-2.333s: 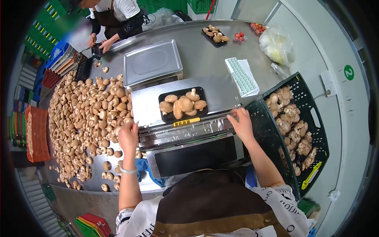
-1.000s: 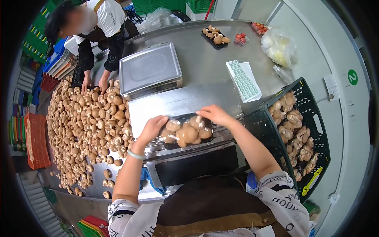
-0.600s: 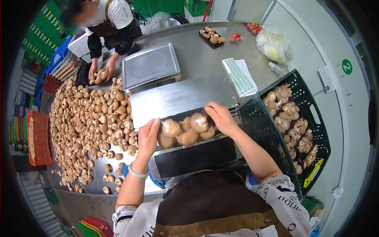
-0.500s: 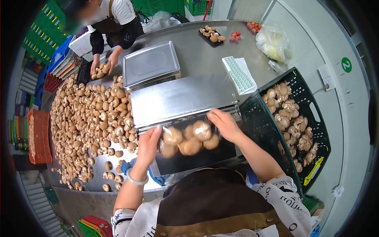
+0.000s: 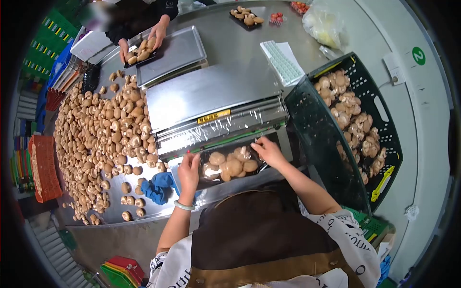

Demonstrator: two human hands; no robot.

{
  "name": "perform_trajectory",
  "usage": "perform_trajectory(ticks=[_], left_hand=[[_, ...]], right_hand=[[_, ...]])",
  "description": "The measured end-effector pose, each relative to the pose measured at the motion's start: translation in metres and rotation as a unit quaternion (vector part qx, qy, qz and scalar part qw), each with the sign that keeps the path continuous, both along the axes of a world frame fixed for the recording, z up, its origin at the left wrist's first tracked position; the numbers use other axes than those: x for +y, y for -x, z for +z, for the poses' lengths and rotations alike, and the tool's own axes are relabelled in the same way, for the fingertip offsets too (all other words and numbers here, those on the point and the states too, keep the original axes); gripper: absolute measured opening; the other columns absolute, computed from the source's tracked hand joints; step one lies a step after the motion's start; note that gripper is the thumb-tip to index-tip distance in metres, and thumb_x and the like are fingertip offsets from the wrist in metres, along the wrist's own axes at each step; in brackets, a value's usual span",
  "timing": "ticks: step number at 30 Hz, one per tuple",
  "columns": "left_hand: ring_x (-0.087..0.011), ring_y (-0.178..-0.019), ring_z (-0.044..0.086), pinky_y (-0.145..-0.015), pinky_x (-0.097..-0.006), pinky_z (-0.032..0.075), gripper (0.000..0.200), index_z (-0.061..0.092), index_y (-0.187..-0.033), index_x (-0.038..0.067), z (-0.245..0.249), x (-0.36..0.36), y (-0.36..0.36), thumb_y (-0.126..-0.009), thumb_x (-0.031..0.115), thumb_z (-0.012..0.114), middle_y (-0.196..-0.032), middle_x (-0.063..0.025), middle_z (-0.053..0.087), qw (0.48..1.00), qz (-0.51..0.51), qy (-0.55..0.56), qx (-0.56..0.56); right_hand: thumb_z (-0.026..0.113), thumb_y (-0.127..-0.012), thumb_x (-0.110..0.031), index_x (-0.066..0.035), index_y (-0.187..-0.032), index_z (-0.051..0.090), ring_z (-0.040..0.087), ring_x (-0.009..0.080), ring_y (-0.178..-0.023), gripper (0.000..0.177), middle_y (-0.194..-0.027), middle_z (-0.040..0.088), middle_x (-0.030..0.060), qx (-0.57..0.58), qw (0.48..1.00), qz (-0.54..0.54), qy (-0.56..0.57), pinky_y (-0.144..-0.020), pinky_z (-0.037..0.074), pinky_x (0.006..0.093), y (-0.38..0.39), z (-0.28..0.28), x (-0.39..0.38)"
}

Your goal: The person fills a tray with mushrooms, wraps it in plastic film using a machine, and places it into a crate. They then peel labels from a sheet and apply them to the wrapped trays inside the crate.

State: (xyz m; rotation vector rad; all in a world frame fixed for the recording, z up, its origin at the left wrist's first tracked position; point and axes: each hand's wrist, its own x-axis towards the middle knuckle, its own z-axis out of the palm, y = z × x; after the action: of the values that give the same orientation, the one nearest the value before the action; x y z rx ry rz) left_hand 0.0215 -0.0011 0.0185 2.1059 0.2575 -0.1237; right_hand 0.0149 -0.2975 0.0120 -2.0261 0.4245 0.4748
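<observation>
A black tray of mushrooms (image 5: 230, 165) lies under clear film on the near part of the wrapping machine (image 5: 218, 126). My left hand (image 5: 188, 170) is at the tray's left end, fingers pressed together on the film. At the right end, my right hand (image 5: 265, 151) pinches the film near the upper corner. Film also stretches across the machine's roller just beyond the tray. A loose heap of mushrooms (image 5: 103, 139) spreads to the left, with a blue cloth (image 5: 157, 188) between it and my left hand.
A co-worker's hands (image 5: 157, 34) hold another mushroom tray (image 5: 141, 53) by a metal tray (image 5: 170, 55). A green crate (image 5: 379, 108) of wrapped packs stands right. A label sheet (image 5: 282, 62), plastic bag (image 5: 322, 26) and tomatoes (image 5: 277, 18) lie farther back.
The wrapped tray has moved slightly down toward my body, showing the film roller and yellow label. The co-worker's tray has moved right, to the metal tray's edge. The whole view has shifted.
</observation>
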Motion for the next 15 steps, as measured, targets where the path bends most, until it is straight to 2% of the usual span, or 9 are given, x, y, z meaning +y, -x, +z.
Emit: perform_trajectory(ticks=[1,2,4,5,8,9,10,12,15], left_hand=[[-0.0123,-0.063,0.054,-0.059,-0.0277,0.043,0.012,0.061,-0.098,0.002,-0.011,0.006,0.008,-0.092,0.012,0.063,-0.071,-0.0054,0.060,0.998,0.008,0.059,-0.014],[-0.0081,-0.068,0.050,-0.061,-0.0252,0.043,0.013,0.058,-0.103,0.003,-0.013,0.008,0.013,-0.092,0.008,0.062,-0.074,-0.0008,0.057,0.992,0.016,0.120,-0.029],[-0.0072,-0.071,0.046,-0.065,-0.0229,0.040,0.014,0.054,-0.105,0.004,-0.019,0.005,0.024,-0.092,0.007,0.061,-0.079,0.0006,0.051,0.988,0.009,0.153,-0.033],[-0.0067,-0.072,0.044,-0.066,-0.0218,0.039,0.015,0.052,-0.106,0.004,-0.020,0.004,0.028,-0.093,0.006,0.060,-0.081,0.0013,0.048,0.985,0.006,0.169,-0.036],[-0.0076,-0.073,0.042,-0.067,-0.0225,0.039,0.012,0.049,-0.099,0.003,-0.021,0.006,0.026,-0.093,0.005,0.059,-0.081,0.0003,0.044,0.988,0.066,0.103,-0.093],[-0.0091,-0.073,0.042,-0.068,-0.0232,0.039,0.013,0.047,-0.095,0.004,-0.017,0.012,0.025,-0.092,0.005,0.060,-0.082,-0.0006,0.043,0.988,0.056,0.061,-0.128],[-0.0110,-0.073,0.041,-0.069,-0.0245,0.040,0.013,0.047,-0.093,0.003,0.001,0.012,0.024,-0.091,0.004,0.060,-0.083,-0.0021,0.043,0.989,0.046,0.063,-0.125],[-0.0122,-0.073,0.042,-0.068,-0.0257,0.040,0.013,0.046,-0.093,0.002,0.007,0.016,0.029,-0.091,0.003,0.059,-0.082,-0.0024,0.043,0.992,0.000,0.022,-0.128],[-0.0179,-0.066,0.052,-0.063,-0.0307,0.044,0.013,0.049,-0.095,0.002,0.000,0.007,0.029,-0.090,0.004,0.060,-0.077,-0.0060,0.051,0.995,-0.053,-0.009,-0.081]], right_hand=[[0.065,-0.091,-0.026,-0.003,-0.098,0.055,0.061,0.0195,-0.062,0.026,-0.069,0.063,0.0126,-0.047,0.998,-0.014,-0.029,-0.059,0.046,0.0332,0.007,-0.010,-0.003],[0.064,-0.091,-0.025,-0.003,-0.099,0.054,0.060,0.0200,-0.061,0.026,-0.069,0.063,0.0125,-0.070,0.997,-0.021,-0.028,-0.059,0.046,0.0337,0.008,-0.010,-0.002],[0.063,-0.092,-0.023,-0.002,-0.102,0.050,0.058,0.0210,-0.060,0.026,-0.069,0.061,0.0122,-0.109,0.993,-0.033,-0.025,-0.058,0.044,0.0349,0.014,-0.009,0.001],[0.061,-0.093,-0.017,-0.003,-0.103,0.048,0.051,0.0156,-0.057,0.021,-0.065,0.056,0.0072,-0.174,0.981,-0.061,-0.064,-0.056,0.040,0.0326,0.014,-0.018,0.009],[0.060,-0.094,-0.013,-0.004,-0.101,0.049,0.045,0.0088,-0.057,0.016,-0.063,0.051,0.0010,-0.174,0.962,-0.158,-0.140,-0.052,0.036,0.0278,0.028,-0.021,-0.001],[0.059,-0.094,-0.011,-0.005,-0.100,0.049,0.040,0.0035,-0.058,0.013,-0.063,0.048,-0.0030,-0.135,0.949,-0.210,-0.192,-0.050,0.031,0.0235,0.037,0.000,-0.007],[0.059,-0.094,-0.010,-0.005,-0.100,0.049,0.039,0.0028,-0.057,0.013,-0.062,0.047,-0.0036,-0.146,0.941,-0.226,-0.207,-0.049,0.029,0.0221,0.051,0.016,-0.017],[0.059,-0.093,-0.006,-0.005,-0.098,0.048,0.038,0.0022,-0.054,0.012,-0.061,0.045,-0.0049,-0.157,0.938,-0.247,-0.186,-0.047,0.028,0.0227,0.081,0.048,-0.032],[0.059,-0.093,-0.005,-0.005,-0.095,0.048,0.038,0.0021,-0.055,0.012,-0.061,0.047,-0.0047,-0.204,0.936,-0.280,-0.066,-0.048,0.028,0.0232,0.123,0.026,-0.050]])
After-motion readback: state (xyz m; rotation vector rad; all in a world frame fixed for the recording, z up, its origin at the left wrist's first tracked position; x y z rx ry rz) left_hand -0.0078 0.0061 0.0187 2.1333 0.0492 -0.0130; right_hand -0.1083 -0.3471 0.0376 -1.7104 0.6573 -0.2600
